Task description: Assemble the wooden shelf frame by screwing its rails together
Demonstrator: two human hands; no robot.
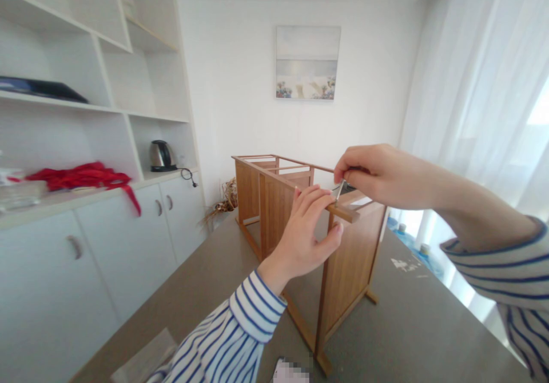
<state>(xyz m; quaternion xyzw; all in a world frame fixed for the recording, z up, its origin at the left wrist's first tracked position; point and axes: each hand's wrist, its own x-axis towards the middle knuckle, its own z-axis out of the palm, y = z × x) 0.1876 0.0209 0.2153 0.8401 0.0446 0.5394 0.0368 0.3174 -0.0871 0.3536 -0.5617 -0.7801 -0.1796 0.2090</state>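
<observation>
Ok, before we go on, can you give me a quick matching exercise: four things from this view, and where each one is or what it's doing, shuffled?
Column 1
1. left hand
2. right hand
3. kettle
4. framed picture

Column 2
A. in a compartment of the white shelving
B. pinching a small metal tool
C. hung on the far wall
D. fingers laid along the top of the wooden frame

Right pairs: 1-D, 2-B, 3-A, 4-C
</observation>
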